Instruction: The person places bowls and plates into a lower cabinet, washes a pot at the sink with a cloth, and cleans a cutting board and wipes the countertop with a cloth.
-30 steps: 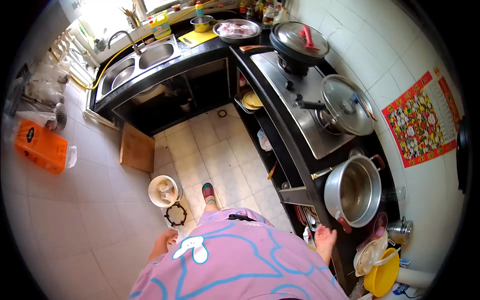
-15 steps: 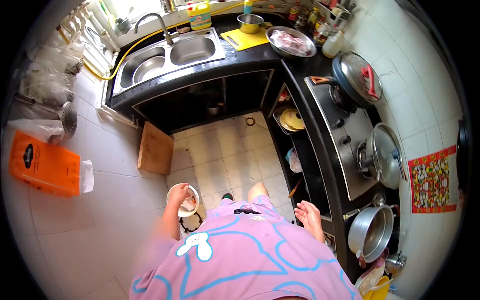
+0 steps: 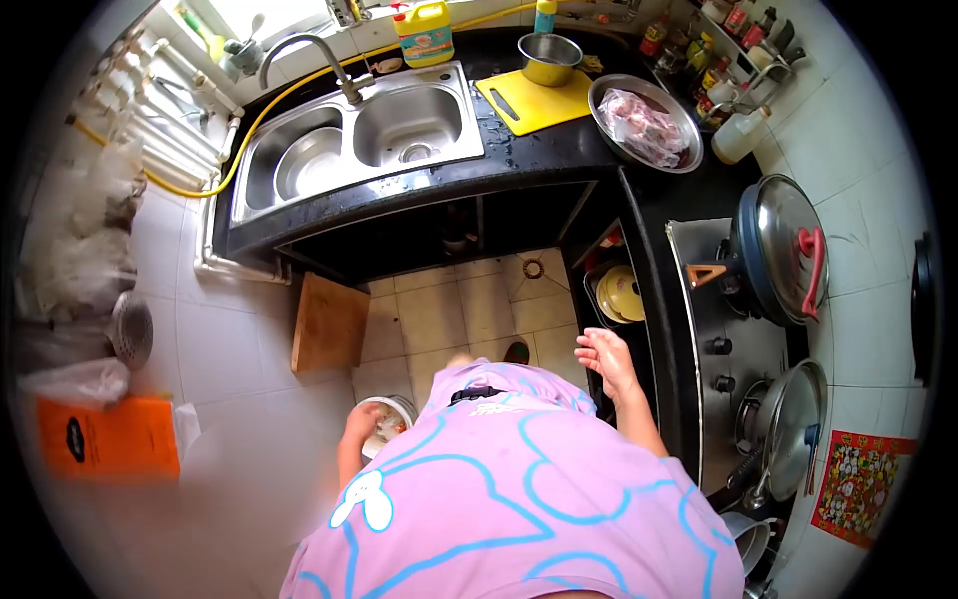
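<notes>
At the left of my body, my left hand is at the rim of a small white bucket, its fingers curled over the edge. Pale and orange bits show inside, though I cannot make out what they are. My shirt hides part of the bucket. On the other side, my right hand is raised with the fingers apart and nothing in it. It is nearest to the open shelves under the counter, where a yellow lidded pot sits.
Ahead is a double sink. To its right are a yellow cutting board, a metal pot and a basin with bagged meat. A stove with lidded pans lines the right. A wooden board leans on the left wall.
The sink and counter appear nearer and shifted right in view. My right hand has risen beside the shelves. My left hand is still at the bucket, which sits closer to my shirt.
</notes>
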A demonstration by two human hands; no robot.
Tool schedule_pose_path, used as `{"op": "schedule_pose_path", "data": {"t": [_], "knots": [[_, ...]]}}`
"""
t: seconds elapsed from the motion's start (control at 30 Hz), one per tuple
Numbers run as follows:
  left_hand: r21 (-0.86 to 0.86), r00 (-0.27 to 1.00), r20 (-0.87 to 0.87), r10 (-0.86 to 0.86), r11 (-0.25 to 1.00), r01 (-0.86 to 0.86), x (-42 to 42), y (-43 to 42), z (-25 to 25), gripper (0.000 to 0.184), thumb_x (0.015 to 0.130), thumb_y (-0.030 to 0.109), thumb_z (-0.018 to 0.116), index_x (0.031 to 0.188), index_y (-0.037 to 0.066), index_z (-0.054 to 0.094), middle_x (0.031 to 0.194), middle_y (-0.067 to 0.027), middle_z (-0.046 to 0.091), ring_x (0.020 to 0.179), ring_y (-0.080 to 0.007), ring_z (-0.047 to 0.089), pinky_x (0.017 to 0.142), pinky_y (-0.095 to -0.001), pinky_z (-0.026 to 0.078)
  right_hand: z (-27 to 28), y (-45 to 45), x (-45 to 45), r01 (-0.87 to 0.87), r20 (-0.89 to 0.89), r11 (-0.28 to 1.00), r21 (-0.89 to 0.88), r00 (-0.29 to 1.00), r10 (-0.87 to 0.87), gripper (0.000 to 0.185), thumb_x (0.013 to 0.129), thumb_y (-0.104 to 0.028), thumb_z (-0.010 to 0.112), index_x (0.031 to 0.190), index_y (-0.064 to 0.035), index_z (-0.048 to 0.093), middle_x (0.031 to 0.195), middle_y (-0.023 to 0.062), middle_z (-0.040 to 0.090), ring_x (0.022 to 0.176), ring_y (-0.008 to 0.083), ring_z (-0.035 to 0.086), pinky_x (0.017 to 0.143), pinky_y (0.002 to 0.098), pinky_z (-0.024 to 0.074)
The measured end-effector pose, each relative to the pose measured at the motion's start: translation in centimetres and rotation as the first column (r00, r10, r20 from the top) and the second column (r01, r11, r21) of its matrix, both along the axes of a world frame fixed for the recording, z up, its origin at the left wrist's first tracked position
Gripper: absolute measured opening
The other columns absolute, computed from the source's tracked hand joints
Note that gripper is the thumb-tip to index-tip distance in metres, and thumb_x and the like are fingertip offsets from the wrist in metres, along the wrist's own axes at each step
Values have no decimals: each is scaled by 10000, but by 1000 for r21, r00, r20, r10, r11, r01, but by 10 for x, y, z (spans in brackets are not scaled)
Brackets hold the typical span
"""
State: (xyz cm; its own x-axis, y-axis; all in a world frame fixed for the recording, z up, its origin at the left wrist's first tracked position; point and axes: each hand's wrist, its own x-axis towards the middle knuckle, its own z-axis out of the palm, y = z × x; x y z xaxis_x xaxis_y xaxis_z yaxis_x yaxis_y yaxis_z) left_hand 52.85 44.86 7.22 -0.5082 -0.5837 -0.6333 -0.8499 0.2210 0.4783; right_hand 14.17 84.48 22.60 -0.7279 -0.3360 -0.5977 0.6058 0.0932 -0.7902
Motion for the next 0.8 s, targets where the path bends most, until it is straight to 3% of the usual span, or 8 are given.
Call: {"op": "schedule_pose_path", "data": {"t": [0.03, 0.13, 0.33, 0.53, 0.63, 0.7, 0.77, 0.8], "knots": [[1, 1000, 15, -6, 1000, 6, -21, -7, 10, 336, 866, 169, 590, 1156, 6, 637, 911, -131, 693, 829, -201, 666, 752, -309, 519, 7, -14, -15, -42, -16, 998, 47, 999, 43, 293, 978, -213, 502, 1179, -3, 536, 1065, 128, 630, 826, 166, 638, 719, 273, 526], [182, 871, -252, 420, 905, -384, -127, -26, 95, 285, 929, 262, 561, 1025, 21, 680, 854, -83, 695, 776, -133, 648, 702, -259, 510, 9, -40, -49, -62, -1, 994, 88, 998, 62, 295, 977, -212, 496, 1182, -4, 537, 1075, 126, 630, 830, 164, 636, 734, 271, 523], [216, 806, -556, 204, 972, -97, -361, -99, 172, 427, 953, 395, 551, 795, 11, 649, 730, -10, 603, 678, -94, 517, 649, -251, 420, -2, -60, -79, 39, 47, 980, 194, 998, -49, 294, 974, -205, 501, 1187, -7, 543, 1066, 124, 633, 826, 162, 640, 712, 260, 520], [257, 669, -743, -12, 918, 302, -624, -125, 206, 471, 943, 362, 567, 1222, -18, 562, 904, -51, 621, 777, -127, 623, 682, -250, 482, -12, -58, -32, 403, 70, 859, 316, 893, -445, 279, 974, -213, 515, 1185, -33, 541, 1046, 102, 643, 822, 167, 649, 697, 282, 534], [543, 779, -618, 106, 774, 325, -756, -125, 195, 755, 908, 488, 569, 1422, 1, 308, 1190, -166, 565, 876, -242, 673, 656, -307, 530, -7, -66, 21, 477, 101, 785, 394, 827, -553, 259, 966, -212, 526, 1168, -52, 549, 1038, 92, 647, 814, 177, 652, 686, 300, 536], [719, 821, -475, 317, 678, 154, -833, -109, 187, 868, 874, 491, 621, 1457, 17, 186, 1460, -209, 303, 939, -375, 656, 699, -390, 573, -5, -73, 64, 600, 86, 708, 371, 737, -670, 246, 956, -219, 548, 1126, -41, 565, 1029, 112, 640, 813, 208, 658, 692, 331, 538], [808, 785, -421, 454, 582, 96, -890, -95, 184, 812, 859, 429, 670, 1443, 52, 250, 1508, -226, 134, 1090, -503, 539, 886, -586, 494, 2, -89, 96, 718, 113, 528, 454, 542, -833, 289, 926, -236, 594, 1127, -30, 568, 1008, 138, 653, 827, 221, 659, 708, 311, 528], [868, 799, -305, 518, 496, 10, -914, -90, 181, 771, 853, 386, 690, 1438, 103, 275, 1512, -224, 123, 1133, -530, 486, 910, -587, 481, 5, -100, 121, 776, 137, 464, 427, 451, -882, 288, 908, -212, 604, 1133, -35, 569, 1016, 137, 650, 838, 240, 662, 716, 325, 529]]}}
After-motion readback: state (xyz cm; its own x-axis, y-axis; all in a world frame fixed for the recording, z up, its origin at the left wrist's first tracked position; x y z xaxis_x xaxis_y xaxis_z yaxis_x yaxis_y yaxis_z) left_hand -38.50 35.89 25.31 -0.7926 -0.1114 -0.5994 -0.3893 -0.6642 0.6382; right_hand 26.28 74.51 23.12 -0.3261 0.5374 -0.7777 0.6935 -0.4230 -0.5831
